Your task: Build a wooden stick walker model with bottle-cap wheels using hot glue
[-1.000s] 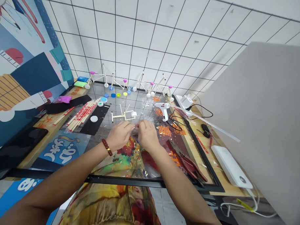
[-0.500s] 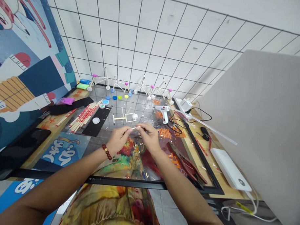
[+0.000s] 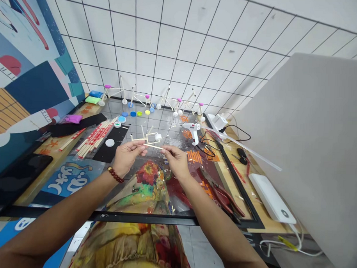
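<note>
Between my two hands runs a thin pale wooden stick, held nearly level above the table. My left hand, with a dark red bead bracelet at the wrist, pinches its left end. The fingertips of my right hand are closed on its right end. Just beyond the stick, a small frame of glued sticks with a white round cap lies on the table, partly hidden by my left fingers. Right of it rests a white glue gun with a long clear glue stick in its back.
Several stick models with pink tops stand along the wall. Left lie wrapped chopsticks, a black sheet and bottle caps. Pliers, a white power bank, cables and a power strip are on the right.
My hands have moved apart, the left one going left, so more of the stick shows between them. The view has shifted slightly.
</note>
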